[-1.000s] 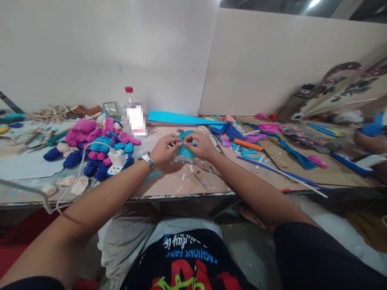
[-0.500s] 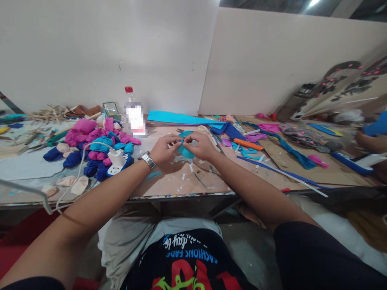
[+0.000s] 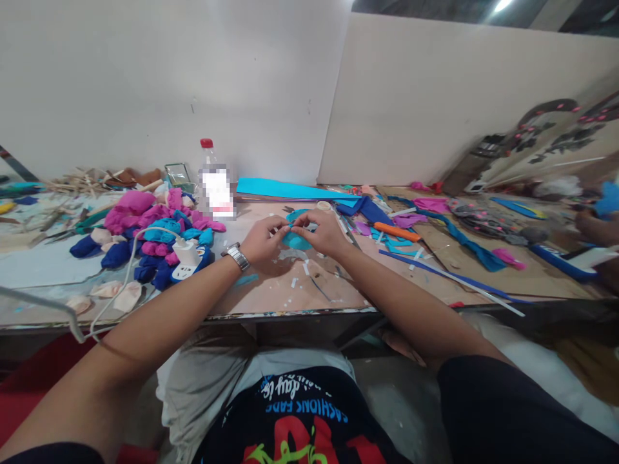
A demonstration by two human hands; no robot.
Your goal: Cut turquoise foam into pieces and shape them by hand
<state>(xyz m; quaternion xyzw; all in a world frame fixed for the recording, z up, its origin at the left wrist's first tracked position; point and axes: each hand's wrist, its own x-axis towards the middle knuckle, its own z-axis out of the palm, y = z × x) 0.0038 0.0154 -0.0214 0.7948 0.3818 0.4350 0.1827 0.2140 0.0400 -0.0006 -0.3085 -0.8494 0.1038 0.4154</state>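
Observation:
Both my hands meet over the middle of the worktable (image 3: 290, 293). My left hand (image 3: 261, 238), with a metal watch on its wrist, pinches the left edge of a small light-blue foam piece (image 3: 296, 240). My right hand (image 3: 322, 233) pinches the same piece from the right, fingertips almost touching those of the left. The piece is held just above the tabletop and is partly hidden by my fingers. Small white scraps lie on the table under my hands.
A heap of pink, blue and navy foam shapes (image 3: 155, 235) with a white power strip (image 3: 186, 254) lies left. A red-capped bottle (image 3: 213, 183) stands behind. Blue sheets (image 3: 285, 189), an orange knife (image 3: 396, 231) and strips lie right. Another person's arm (image 3: 597, 225) is at the far right.
My hands stay in the same place with small finger movements on the blue piece. The other person's arm at the far right has shifted slightly.

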